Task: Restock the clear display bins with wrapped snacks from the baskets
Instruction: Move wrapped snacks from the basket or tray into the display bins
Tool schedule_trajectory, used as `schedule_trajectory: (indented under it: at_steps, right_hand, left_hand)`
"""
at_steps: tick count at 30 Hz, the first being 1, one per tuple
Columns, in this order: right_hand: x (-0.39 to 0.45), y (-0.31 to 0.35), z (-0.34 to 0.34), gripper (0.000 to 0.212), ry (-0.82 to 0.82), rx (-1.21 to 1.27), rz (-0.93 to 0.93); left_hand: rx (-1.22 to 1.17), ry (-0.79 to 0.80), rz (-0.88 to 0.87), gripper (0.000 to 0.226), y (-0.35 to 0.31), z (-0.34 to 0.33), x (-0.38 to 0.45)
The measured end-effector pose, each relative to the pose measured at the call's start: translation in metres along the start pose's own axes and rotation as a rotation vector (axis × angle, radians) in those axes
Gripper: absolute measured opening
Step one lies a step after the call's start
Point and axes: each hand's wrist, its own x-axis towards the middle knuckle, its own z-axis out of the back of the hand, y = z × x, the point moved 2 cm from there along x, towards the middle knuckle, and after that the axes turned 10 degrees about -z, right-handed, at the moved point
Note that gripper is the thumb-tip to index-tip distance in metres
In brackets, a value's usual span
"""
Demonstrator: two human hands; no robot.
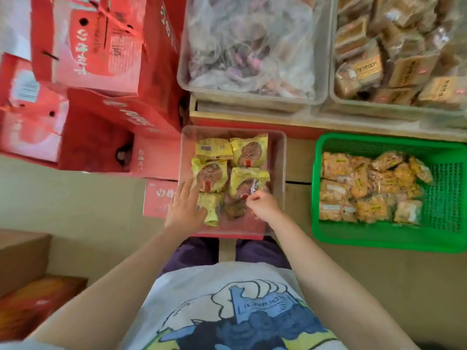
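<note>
Nearby, red boxes (101, 72) left, green basket (389, 238) right, L hand (185, 208) flat on snacks (211, 175), R hand (262, 204) pinching wrapper (254, 188).

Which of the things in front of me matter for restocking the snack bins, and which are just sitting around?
Part of the job:
clear bin
yellow-wrapped snacks in it
green basket of wrapped snacks
left hand, flat on a packet
right hand, pinching a wrapper

Just lying about:
red cartons
brown box

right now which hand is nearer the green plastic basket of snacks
Right. The right hand, inside the clear plastic bin, is beside the green plastic basket; the left hand is at the bin's far side.
</note>
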Motion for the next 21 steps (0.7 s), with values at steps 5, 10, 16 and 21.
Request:
schedule_trajectory:
  at_steps: [5, 10, 16, 21]
  right_hand:
    - [0.028, -0.013, -0.059, 0.055, 0.003, -0.494, 0.048]
    - [0.049, -0.011, -0.085, 0.087, -0.065, -0.727, 0.112]
    - [0.047, 0.005, -0.075, 0.078, 0.052, -0.774, -0.011]
    - [0.037, 0.007, -0.052, 0.073, 0.122, -0.651, 0.044]
  left_hand:
    - [0.003, 0.062, -0.077, 0.085, 0.032, -0.01, -0.013]
    - [-0.061, 0.06, -0.127, 0.08, 0.044, -0.005, -0.012]
    - [0.009, 0.101, -0.22, 0.076, 0.052, 0.002, -0.014]
    - [-0.044, 0.134, -0.166, 0.07, 0.047, 0.007, -0.011]
